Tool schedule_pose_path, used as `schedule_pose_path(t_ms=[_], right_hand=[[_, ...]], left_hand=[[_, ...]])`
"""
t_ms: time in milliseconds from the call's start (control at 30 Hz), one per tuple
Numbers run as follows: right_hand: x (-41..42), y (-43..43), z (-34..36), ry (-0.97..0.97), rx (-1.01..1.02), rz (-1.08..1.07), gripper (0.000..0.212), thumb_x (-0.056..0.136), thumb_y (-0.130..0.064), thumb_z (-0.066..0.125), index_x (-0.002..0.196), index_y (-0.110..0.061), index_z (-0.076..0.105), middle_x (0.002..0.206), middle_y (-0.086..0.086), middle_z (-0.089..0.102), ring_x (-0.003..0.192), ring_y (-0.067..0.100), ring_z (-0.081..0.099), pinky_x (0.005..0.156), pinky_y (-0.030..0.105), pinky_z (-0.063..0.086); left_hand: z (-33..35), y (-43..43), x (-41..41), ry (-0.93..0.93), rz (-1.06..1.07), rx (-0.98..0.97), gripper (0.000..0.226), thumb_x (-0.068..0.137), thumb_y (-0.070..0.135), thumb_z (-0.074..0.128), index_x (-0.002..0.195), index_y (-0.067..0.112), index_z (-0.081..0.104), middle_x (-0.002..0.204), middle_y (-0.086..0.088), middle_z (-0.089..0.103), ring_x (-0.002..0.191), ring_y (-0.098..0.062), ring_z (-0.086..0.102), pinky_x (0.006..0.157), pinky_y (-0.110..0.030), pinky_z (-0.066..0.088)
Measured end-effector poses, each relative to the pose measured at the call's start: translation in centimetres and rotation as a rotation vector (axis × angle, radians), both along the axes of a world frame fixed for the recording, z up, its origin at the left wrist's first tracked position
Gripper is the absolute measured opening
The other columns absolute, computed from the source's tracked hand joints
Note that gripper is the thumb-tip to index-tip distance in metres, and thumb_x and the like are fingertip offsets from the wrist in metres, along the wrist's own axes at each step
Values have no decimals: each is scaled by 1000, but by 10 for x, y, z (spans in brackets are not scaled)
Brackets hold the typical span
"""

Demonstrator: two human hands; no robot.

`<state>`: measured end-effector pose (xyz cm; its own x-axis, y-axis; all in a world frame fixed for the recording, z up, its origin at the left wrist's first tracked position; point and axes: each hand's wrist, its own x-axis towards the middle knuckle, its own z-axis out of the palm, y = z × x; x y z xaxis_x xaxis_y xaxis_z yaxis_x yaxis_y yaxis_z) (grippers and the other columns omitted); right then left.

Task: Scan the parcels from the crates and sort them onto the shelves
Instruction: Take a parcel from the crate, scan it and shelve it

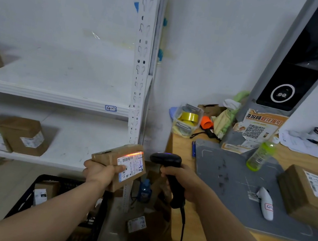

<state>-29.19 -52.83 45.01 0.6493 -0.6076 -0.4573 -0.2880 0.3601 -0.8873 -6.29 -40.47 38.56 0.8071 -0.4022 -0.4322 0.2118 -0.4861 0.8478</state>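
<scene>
Scanning step, one parcel in hand.

- Item: small brown parcel [109, 155], held in the air in front of the shelf post, above the black crate [24, 197]. Its printed label [131, 166] faces the camera.
- Left hand [99, 175]: fingers curled under the parcel, thumb pressing on the label's lower left.
- Right hand [178, 178]: wrapped fully round the handle of a black corded scanner [166, 158], head aimed at the parcel from just beside it.
- Beam: the red line [133, 153] falls along the parcel's top edge, above the printed barcode. Judgement: tipping the scanner down, or raising the parcel, should put the line across the bars; the thumb should stay off them.
- Writing: blue marker strokes on the label's right side, only partly legible. The tag [111, 108] on the shelf [56, 96] appears to read "4-2". The orange poster [258, 125] on the desk carries a QR code and Chinese text, "身份码取件指引".
- Print on the parcel label is too small to read.
</scene>
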Motion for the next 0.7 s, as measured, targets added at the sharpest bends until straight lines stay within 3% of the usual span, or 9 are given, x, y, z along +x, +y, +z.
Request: schedule_pose_path(t_ms=[100,300,467,700], right_hand=[[5,3,0,-3,12,-2,32,88,-10,71,118,-4,63,76,4,66,62,16,59,56,28,50],[13,9,-3,9,11,44,26,88,-12,72,112,-7,64,79,5,65,66,17,57,61,29,50],[24,7,-5,51,-10,88,34,86,-17,75,117,-9,65,90,10,63,72,18,58,67,31,51],[35,3,-7,65,-19,189,32,88,-17,72,118,-8,65,78,0,64,68,12,56,67,28,48]], left_hand=[[0,1,1,-12,12,-7,100,58,29,98,130,12,32,128,-14,50,116,-34,55,65,-37,56],[3,6,2,3,23,-22,99,55,28,99,125,20,30,127,-15,51,113,-35,58,83,-50,60],[5,7,7,7,26,-24,97,59,28,98,127,19,29,128,-16,50,114,-35,58,84,-50,60],[10,7,11,15,46,-11,94,59,25,98,125,19,32,126,-15,51,111,-36,61,80,-54,61]])
